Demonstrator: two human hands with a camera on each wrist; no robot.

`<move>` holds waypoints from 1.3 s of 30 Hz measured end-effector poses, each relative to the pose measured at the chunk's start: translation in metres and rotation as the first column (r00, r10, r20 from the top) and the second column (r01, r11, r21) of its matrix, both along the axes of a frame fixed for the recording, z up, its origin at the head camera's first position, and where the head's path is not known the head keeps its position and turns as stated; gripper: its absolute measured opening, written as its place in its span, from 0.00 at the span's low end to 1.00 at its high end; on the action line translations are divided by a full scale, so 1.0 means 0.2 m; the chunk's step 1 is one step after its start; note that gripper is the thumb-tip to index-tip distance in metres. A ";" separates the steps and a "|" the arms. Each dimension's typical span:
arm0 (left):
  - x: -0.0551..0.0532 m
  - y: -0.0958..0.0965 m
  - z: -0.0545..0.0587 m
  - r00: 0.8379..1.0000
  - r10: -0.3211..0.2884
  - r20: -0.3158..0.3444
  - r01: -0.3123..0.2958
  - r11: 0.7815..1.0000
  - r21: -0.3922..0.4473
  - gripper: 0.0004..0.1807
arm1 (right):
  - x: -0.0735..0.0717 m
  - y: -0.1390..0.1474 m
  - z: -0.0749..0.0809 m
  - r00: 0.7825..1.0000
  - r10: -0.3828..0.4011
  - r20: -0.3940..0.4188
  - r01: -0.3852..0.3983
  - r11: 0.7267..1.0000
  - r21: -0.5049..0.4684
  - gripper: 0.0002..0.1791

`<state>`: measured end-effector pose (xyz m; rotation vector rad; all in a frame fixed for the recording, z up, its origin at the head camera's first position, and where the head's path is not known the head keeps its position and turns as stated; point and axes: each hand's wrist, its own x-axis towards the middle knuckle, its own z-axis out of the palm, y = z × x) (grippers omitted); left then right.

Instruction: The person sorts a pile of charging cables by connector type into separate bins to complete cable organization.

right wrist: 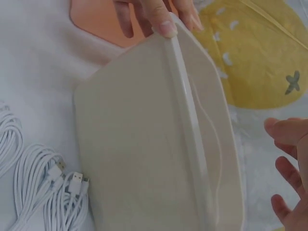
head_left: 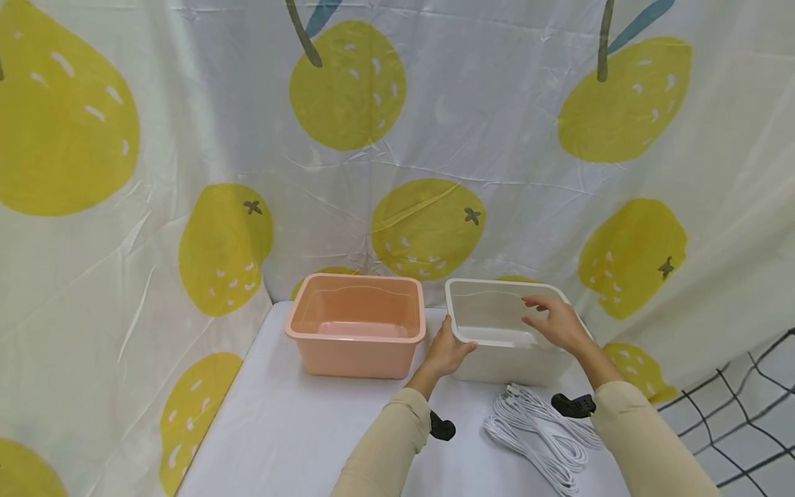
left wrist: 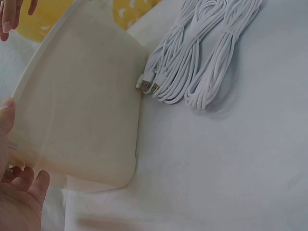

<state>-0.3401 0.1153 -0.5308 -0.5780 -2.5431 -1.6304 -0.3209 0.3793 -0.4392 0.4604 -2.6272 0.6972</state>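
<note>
A white plastic bin (head_left: 506, 362) stands on the right of the table, its inside partly visible. My left hand (head_left: 448, 351) grips the bin's near left corner, thumb over the rim and fingers underneath along the side, as the left wrist view shows. Over the bin's right part hovers my right hand (head_left: 555, 324), fingers spread and slightly bent, holding nothing. In the right wrist view those fingers (right wrist: 288, 175) are apart from the bin. Several bundled white USB cables (head_left: 543, 438) lie on the table just in front of the bin.
A peach-coloured plastic bin (head_left: 357, 355) stands to the left of the white one. The white-covered table (head_left: 267, 428) meets a hanging curtain (head_left: 522, 179) with yellow fruit prints behind and at the sides. A black wire grid (head_left: 739, 407) is at the lower right.
</note>
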 end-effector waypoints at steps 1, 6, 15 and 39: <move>0.00 0.00 0.00 1.000 -0.001 0.004 0.001 1.000 0.002 0.45 | 0.01 0.00 0.00 1.000 -0.001 0.002 0.001 1.000 0.000 0.24; 0.00 0.00 0.00 1.000 0.002 0.011 -0.002 1.000 0.001 0.45 | 0.06 0.04 0.00 1.000 0.011 -0.001 -0.011 1.000 -0.016 0.24; 0.00 0.00 -0.01 1.000 0.003 0.015 -0.003 1.000 0.014 0.47 | 0.14 0.08 -0.03 0.998 0.043 -0.046 -0.044 0.999 -0.013 0.23; 0.00 0.00 -0.01 1.000 -0.012 0.013 0.012 1.000 0.023 0.47 | 0.45 0.12 -0.20 0.995 -0.018 -0.097 0.018 1.000 -0.005 0.26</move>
